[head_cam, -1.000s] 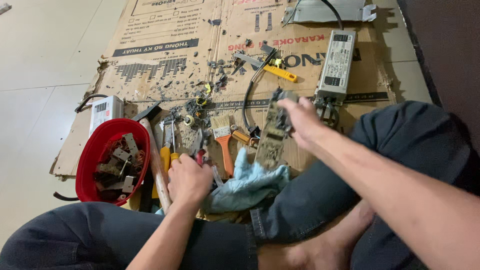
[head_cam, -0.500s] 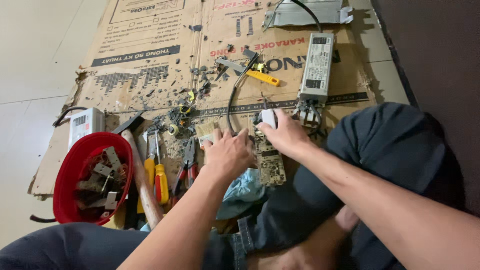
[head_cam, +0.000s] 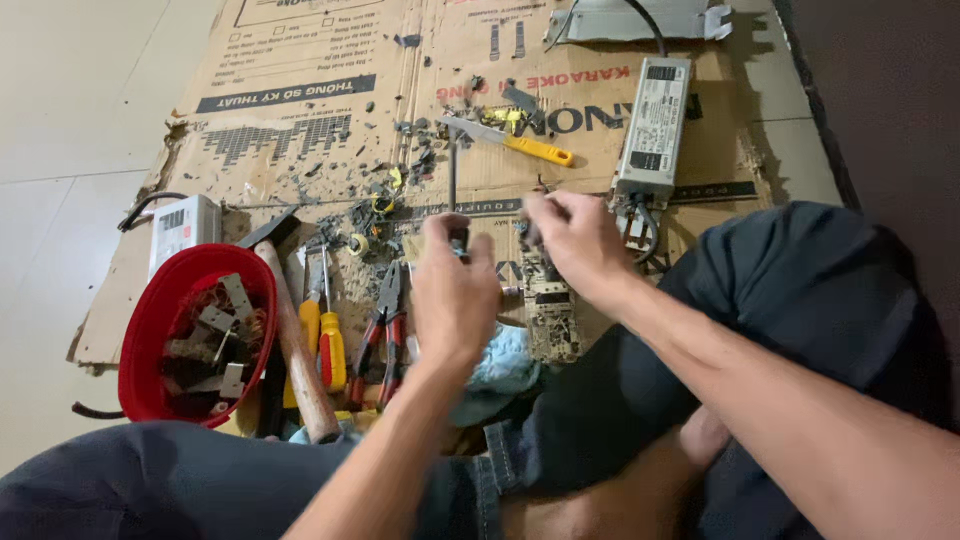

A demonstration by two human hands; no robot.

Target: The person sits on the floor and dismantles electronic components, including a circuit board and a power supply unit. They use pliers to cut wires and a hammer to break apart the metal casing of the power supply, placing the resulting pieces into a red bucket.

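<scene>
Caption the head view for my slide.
Both hands, left hand and right hand, work over a circuit board on tool-strewn cardboard.

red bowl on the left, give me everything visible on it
The red bowl is round, plastic-looking, glossy, sitting upright at the left edge of the cardboard sheet. It holds grey metal scraps and what looks like reddish wire. A white box lies just behind it; a wooden-handled hammer lies along its right side, contact unclear. Its near rim is cut off by the person's dark trouser leg. Neither hand touches it.
</scene>
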